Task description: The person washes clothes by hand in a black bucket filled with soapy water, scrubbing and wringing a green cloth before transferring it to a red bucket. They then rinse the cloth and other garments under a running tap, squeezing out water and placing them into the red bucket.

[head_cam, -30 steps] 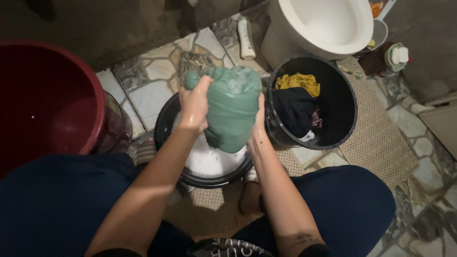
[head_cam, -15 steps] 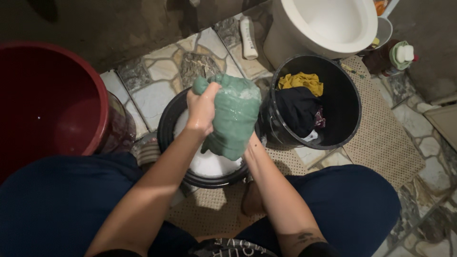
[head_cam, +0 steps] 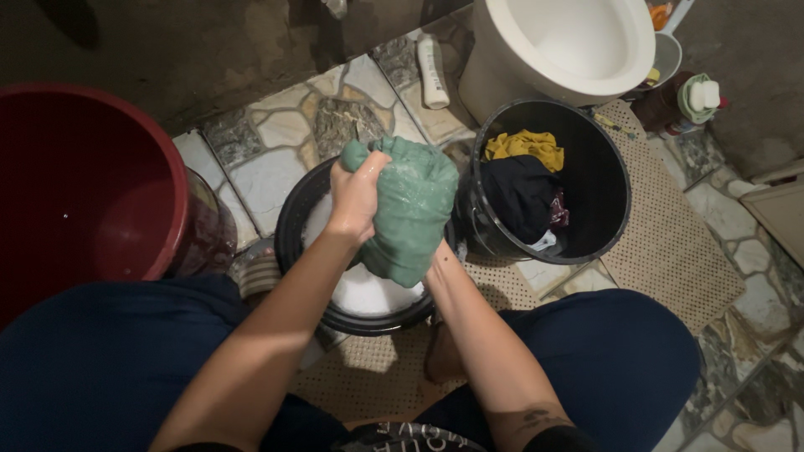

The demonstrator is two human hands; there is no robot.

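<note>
Green, wet and sudsy, a bunched cloth garment [head_cam: 410,209] is held up in the head view above a round black plastic basin [head_cam: 293,226] of white foamy water that stands on the stone-tiled floor [head_cam: 276,142]. The left hand [head_cam: 356,192] is clamped on the upper left of the green garment, fingers curled into the fabric, with soap bubbles on the knuckles. The right hand [head_cam: 435,254] is almost wholly hidden under the lower edge of the garment; only the wrist and heel show, pressed against the cloth, so it seems to grip from below, though the fingers cannot be seen. The two hands are close together with the garment between them. Just to the right of the basin, touching or nearly touching it, stands a black round plastic bucket [head_cam: 607,176] holding a yellow cloth [head_cam: 526,146] and a dark crumpled garment [head_cam: 521,197]. The bucket rests partly on a beige perforated mat [head_cam: 670,251]. At the left edge is a large dark red plastic tub [head_cam: 92,192]. Behind the bucket is a white ceramic toilet bowl [head_cam: 569,42], with a white plastic bottle [head_cam: 431,71] lying on the floor beside it. The person's knees in dark blue trousers [head_cam: 92,368] frame the basin on both sides.
</note>
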